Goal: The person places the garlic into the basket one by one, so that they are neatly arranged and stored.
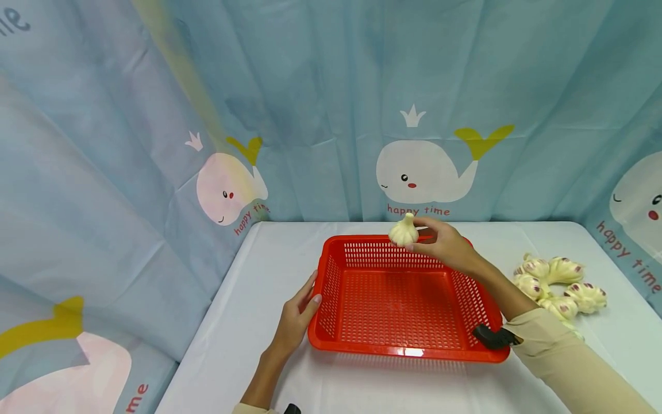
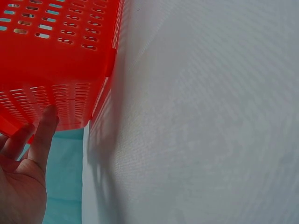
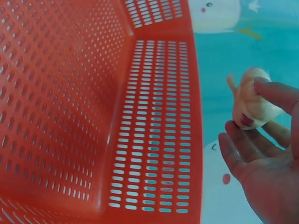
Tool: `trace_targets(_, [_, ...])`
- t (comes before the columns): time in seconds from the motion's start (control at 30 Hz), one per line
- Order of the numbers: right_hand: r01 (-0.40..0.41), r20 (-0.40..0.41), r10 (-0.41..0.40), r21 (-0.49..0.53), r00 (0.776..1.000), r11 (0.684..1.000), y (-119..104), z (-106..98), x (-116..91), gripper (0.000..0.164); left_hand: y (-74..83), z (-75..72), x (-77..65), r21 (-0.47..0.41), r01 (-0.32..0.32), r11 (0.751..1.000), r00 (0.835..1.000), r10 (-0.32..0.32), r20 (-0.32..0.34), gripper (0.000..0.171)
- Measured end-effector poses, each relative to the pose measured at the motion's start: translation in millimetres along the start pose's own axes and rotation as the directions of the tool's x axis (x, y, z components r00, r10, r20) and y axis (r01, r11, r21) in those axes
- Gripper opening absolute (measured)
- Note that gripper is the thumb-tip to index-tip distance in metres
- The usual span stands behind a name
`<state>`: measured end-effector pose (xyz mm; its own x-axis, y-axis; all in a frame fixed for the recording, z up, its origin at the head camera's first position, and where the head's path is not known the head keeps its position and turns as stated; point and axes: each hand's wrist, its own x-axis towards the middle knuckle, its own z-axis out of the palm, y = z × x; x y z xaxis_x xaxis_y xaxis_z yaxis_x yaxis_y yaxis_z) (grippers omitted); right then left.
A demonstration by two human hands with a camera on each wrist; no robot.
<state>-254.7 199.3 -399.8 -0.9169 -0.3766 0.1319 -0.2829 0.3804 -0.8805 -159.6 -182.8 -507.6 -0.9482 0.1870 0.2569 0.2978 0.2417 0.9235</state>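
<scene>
A red plastic basket (image 1: 395, 310) with slotted walls stands on the white table. My right hand (image 1: 442, 244) pinches a pale garlic bulb (image 1: 403, 231) above the basket's far rim, stem up. In the right wrist view, thumb and fingers of that hand (image 3: 271, 154) grip the garlic bulb (image 3: 252, 100) just outside the basket wall (image 3: 154, 126). At the basket's left side, my left hand (image 1: 296, 322) touches the rim. The left wrist view shows the left hand (image 2: 28, 172) with fingers extended against the outer wall of the basket (image 2: 51, 65).
On the right of the table (image 1: 279, 253), several more garlic bulbs (image 1: 561, 305) lie in a cluster, partly behind the right forearm. A light blue curtain (image 1: 320, 115) printed with whales hangs behind and along the sides.
</scene>
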Motion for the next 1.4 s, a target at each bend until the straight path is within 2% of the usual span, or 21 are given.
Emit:
trace_targets(0.43, [0.004, 0.058, -0.004, -0.012, 0.998, 1.000, 7.8, 21.3, 14.4, 0.067, -2.5, 0.4, 0.7, 0.003, -0.007, 1.000, 1.000, 0.007, -0.007, 0.058])
trace_targets(0.6, [0.014, 0.101, -0.010, -0.043, 0.995, 0.999, 11.2, 32.3, 19.0, 0.066, -2.8, 0.9, 1.0, -0.003, -0.015, 1.000, 1.000, 0.015, -0.003, 0.058])
trace_targets(0.77, [-0.011, 0.144, 0.020, -0.065, 0.989, 0.998, 16.9, 43.8, 20.3, 0.068, -2.7, 0.9, 0.1, -0.004, -0.001, 1.000, 1.000, 0.001, -0.001, 0.058])
trace_targets(0.87, [-0.019, 0.154, 0.031, -0.077, 0.988, 0.997, 18.9, 48.6, 22.0, 0.069, -2.5, 1.1, 0.0, -0.008, 0.004, 1.000, 1.000, -0.004, -0.002, 0.058])
trace_targets(1.17, [0.024, 0.184, 0.000, -0.128, 0.983, 0.991, 21.2, 59.7, 30.7, 0.063, -4.7, 1.1, 0.0, -0.023, -0.003, 1.000, 1.000, 0.003, -0.007, 0.058])
trace_targets(1.4, [0.000, 0.209, 0.034, -0.163, 0.977, 0.987, 22.2, 68.7, 37.0, 0.060, -4.2, 0.3, 0.2, -0.025, -0.014, 1.000, 1.000, 0.014, 0.004, 0.058])
